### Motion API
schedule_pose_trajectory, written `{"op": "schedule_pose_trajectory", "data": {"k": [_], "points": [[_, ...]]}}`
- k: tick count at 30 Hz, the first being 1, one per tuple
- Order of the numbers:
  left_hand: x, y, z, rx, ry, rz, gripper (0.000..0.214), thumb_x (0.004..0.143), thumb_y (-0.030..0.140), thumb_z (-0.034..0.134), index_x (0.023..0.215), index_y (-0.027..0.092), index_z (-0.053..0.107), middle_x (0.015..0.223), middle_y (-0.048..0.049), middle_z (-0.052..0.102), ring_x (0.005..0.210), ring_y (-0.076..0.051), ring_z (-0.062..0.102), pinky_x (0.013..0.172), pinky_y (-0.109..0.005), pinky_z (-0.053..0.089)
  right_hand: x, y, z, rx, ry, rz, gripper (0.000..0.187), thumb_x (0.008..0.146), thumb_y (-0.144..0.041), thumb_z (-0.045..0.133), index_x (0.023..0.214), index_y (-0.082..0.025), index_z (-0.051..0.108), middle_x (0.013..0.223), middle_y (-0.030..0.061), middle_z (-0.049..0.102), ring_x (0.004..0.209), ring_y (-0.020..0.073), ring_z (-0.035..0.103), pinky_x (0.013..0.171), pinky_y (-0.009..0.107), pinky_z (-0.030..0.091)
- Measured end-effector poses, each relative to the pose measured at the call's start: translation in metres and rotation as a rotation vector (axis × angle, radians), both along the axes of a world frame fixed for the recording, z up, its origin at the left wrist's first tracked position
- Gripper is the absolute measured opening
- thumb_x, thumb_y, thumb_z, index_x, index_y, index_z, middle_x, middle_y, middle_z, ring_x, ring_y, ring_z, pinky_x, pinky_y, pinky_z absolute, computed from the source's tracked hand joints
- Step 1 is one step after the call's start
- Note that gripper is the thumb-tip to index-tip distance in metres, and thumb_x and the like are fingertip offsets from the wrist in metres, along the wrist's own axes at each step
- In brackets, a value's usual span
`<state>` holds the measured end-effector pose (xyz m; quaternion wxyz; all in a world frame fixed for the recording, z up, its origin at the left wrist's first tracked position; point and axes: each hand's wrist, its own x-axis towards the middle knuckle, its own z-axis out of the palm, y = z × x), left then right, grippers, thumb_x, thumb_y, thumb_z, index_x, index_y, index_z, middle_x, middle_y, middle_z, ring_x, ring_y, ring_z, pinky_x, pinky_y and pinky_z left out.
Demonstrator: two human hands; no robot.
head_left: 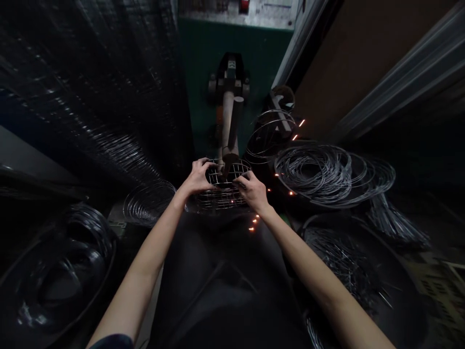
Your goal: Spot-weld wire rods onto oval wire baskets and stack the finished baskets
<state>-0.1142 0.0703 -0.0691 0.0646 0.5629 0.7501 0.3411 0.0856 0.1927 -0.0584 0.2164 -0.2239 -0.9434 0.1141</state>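
A round wire basket (221, 198) sits under the rod-like arm of a spot welding machine (229, 121), just beyond my lap. My left hand (199, 175) grips the basket's left rim, thumb and fingers curved around the wires. On the right side, my right hand (251, 190) pinches at the basket's rim with its fingers closed; whether a loose wire is also in them, I cannot tell. The welder's lower tip reaches down to the wire grid between my hands. Orange sparks (254, 223) fly off to the right of the basket.
Coiled wire rings (319, 174) lie in a tray at right, with short wire pieces (337, 252) in a dark tub below. More wire rings (150, 201) lie at left, near a tub of coils (85, 232). Stacked wire mesh (119, 145) rises at far left.
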Motion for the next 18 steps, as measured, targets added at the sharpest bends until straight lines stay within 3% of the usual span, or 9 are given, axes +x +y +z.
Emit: {"op": "schedule_pose_trajectory", "data": {"k": [6,9,12,15,18], "points": [[-0.019,0.017,0.005,-0.035,-0.02,0.006,0.083,0.046,0.037,0.09,0.12,0.022,0.055,0.131,-0.012,0.04,0.126,-0.035,0.036,0.109,-0.053,0.032,-0.023,0.012,0.008,-0.115,0.051,0.001,0.02,0.09,-0.036,0.053,0.094,-0.024,0.069,0.095,0.0046,0.059,0.079,0.0166,0.058,0.062,0.024,0.042],[-0.021,0.006,-0.005,0.007,-0.047,-0.008,0.101,0.047,0.043,0.09,0.135,0.025,0.042,0.143,-0.0137,0.027,0.135,-0.037,0.026,0.111,-0.056,0.027,0.001,0.006,0.017,-0.208,0.172,-0.014,0.032,0.096,-0.037,0.039,0.099,-0.022,0.067,0.095,0.0065,0.059,0.084,0.018,0.058,0.073,0.028,0.046],[-0.025,-0.016,-0.026,0.007,-0.102,-0.029,0.126,0.044,0.053,0.089,0.146,0.025,0.021,0.151,-0.0177,0.011,0.141,-0.041,0.011,0.112,-0.06,0.02,0.05,-0.003,0.021,-0.294,0.185,-0.026,0.043,0.098,-0.039,0.026,0.095,-0.022,0.065,0.094,0.0067,0.061,0.09,0.0193,0.058,0.083,0.031,0.045],[-0.033,-0.032,-0.054,0.053,-0.185,-0.008,0.133,0.045,0.056,0.088,0.149,0.023,0.012,0.151,-0.0198,0.012,0.142,-0.041,0.01,0.114,-0.06,0.017,0.104,-0.013,0.001,-0.397,-0.016,-0.046,0.046,0.097,-0.042,0.022,0.084,-0.023,0.062,0.082,0.005,0.064,0.08,0.0199,0.06,0.078,0.032,0.047],[-0.04,-0.034,-0.076,0.18,-0.293,-0.023,0.135,0.046,0.054,0.088,0.149,0.024,0.007,0.151,-0.0185,0.018,0.141,-0.037,0.02,0.116,-0.056,0.019,0.146,-0.022,-0.042,-0.524,-0.277,-0.061,0.04,0.093,-0.044,0.03,0.083,-0.022,0.061,0.079,0.0062,0.066,0.076,0.0213,0.063,0.074,0.033,0.049]]}}
